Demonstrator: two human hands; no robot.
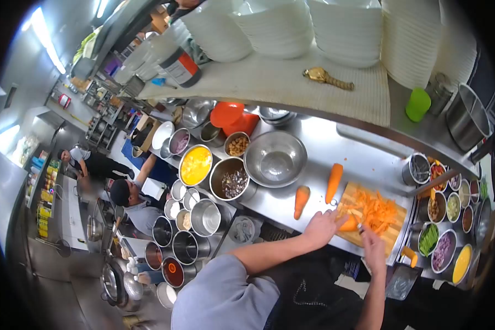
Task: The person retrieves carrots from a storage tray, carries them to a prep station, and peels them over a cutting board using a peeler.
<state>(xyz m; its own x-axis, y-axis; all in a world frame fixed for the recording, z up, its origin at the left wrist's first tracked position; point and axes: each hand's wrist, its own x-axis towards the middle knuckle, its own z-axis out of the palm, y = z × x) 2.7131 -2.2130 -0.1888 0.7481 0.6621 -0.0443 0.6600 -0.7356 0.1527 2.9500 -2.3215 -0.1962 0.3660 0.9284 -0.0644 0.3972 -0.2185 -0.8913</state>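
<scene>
My left hand (320, 229) is closed on the end of a carrot (348, 223) and holds it down at the near left part of a wooden cutting board (358, 237). In my right hand (373, 248) is a slim tool with a metal end (360, 226), which meets the carrot; whether it is a knife or a peeler I cannot make out. Orange carrot strips (377, 212) are heaped over the board. Two more carrots lie on the steel counter beyond my left hand: a whole-looking one (334, 182) and a shorter one (301, 201).
A large steel bowl (275, 159) stands left of the carrots, near pots of yellow liquid (196, 165) and chopped onion (234, 182). Several ingredient containers (444, 250) crowd the right side. Overhead, a shelf (247, 82) carries stacked white bowls and a watch (327, 78). Co-workers (135, 201) stand at left.
</scene>
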